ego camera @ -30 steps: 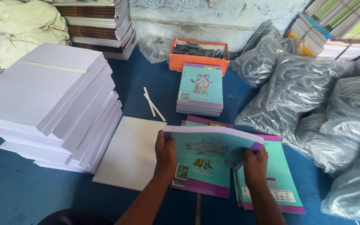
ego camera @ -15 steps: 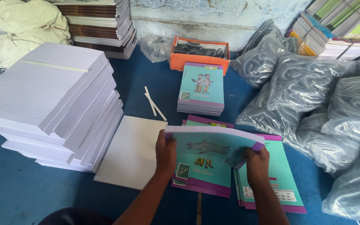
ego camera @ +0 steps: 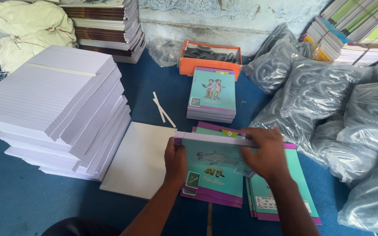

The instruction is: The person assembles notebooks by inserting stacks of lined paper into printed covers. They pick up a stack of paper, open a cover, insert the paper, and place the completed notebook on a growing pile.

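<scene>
Blue floor mat (ego camera: 18, 201) underneath everything. Big stack of lined white paper (ego camera: 53, 105) at left, grey plastic bags of coils (ego camera: 342, 131) at right. Flat white sheet pile (ego camera: 138, 159) lies just beside the paper stack. Small stack of teal notebooks (ego camera: 211, 94) sits ahead, orange box (ego camera: 211, 59) behind it. Teal-and-purple notebook (ego camera: 213, 168) lies centre, on other covers. Left hand (ego camera: 175, 159) grips its left edge, fingers curled. Right hand (ego camera: 263, 150) presses flat on its top right, fingers spread.
</scene>
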